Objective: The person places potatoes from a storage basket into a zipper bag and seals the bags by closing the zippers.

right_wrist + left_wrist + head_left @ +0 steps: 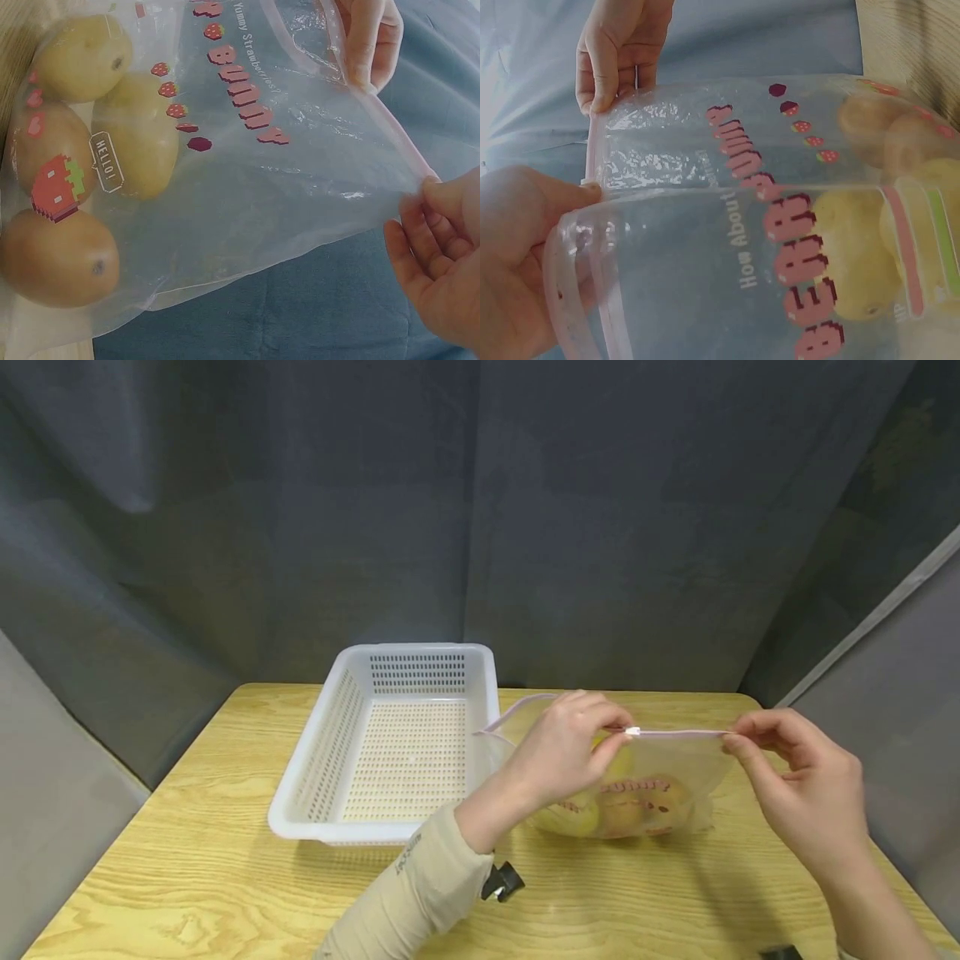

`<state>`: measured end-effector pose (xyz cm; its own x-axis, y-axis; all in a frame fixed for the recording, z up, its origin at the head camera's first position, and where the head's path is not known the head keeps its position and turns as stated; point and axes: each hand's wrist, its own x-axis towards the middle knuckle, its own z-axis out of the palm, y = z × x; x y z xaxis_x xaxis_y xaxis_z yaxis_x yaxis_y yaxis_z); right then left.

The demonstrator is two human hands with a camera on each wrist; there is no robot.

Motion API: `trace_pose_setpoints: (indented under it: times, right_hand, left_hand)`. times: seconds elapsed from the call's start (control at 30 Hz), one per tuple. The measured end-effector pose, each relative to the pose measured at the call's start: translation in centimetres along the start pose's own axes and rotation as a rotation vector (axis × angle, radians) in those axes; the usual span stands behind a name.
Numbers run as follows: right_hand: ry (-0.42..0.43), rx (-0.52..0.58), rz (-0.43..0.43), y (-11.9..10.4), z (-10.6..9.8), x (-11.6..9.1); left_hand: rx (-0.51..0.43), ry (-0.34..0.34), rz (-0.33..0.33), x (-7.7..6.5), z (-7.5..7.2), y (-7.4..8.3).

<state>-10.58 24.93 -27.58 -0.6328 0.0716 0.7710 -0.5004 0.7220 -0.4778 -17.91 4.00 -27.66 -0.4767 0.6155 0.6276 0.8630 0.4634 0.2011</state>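
A clear slider zip bag with pink printed letters and strawberries hangs upright over the table, several round yellow and orange-brown fruits lying in its bottom. My left hand pinches the white slider partway along the pink zip edge. Left of the slider the bag's mouth gapes apart; to the right the edge runs straight and joined. With thumb and fingertips, my right hand holds the bag's right top corner. In the left wrist view the left thumb lies right at the slider.
A white perforated plastic basket stands left of the bag on the wood-grain table. Dark grey curtains hang behind the table. A small black buckle shows by the left sleeve.
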Motion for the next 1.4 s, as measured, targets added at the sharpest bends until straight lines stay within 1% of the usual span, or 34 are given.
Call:
trace_pose_setpoints:
  times: [0.17, 0.27, 0.4, 0.6, 0.73, 0.83, 0.97, 1.13, 1.3, 1.4]
  right_hand:
    - [0.004, 0.006, 0.011, 0.0, 0.0, 0.0]
    - [0.005, 0.012, 0.022, 0.0, 0.0, 0.0]
    - [0.004, 0.006, 0.038, 0.0, 0.0, 0.0]
    - [0.003, -0.003, 0.049, 0.0, -0.1, 0.0]
    - [-0.004, 0.004, 0.027, -0.1, 0.0, -0.1]
    - [-0.007, 0.03, 0.007, 0.0, 0.1, -0.1]
    - [0.005, 0.093, 0.031, 0.0, 0.1, -0.3]
    - [-0.001, 0.172, 0.068, 0.0, 0.2, -0.5]
    - [-0.037, 0.183, 0.103, -0.2, 0.2, -0.5]
    - [-0.068, 0.176, 0.096, -0.3, 0.4, -0.4]
  left_hand:
    - [-0.02, 0.0, -0.021, -0.3, -0.3, -0.3]
    - [-0.024, 0.001, -0.039, -0.5, -0.4, -0.6]
    - [-0.024, 0.004, -0.049, -0.7, -0.4, -0.9]
    - [-0.035, 0.023, -0.044, -0.9, -0.4, -1.2]
    - [-0.056, 0.042, -0.042, -1.2, -0.5, -1.4]
    - [-0.072, 0.06, -0.03, -1.4, -0.5, -1.5]
    - [-0.087, 0.08, -0.009, -1.4, -0.3, -1.6]
    - [-0.148, 0.102, -0.038, -1.5, 0.0, -1.9]
    - [-0.236, 0.114, -0.089, -1.7, 0.4, -2.2]
    - [-0.271, 0.108, -0.103, -1.6, 0.6, -2.3]
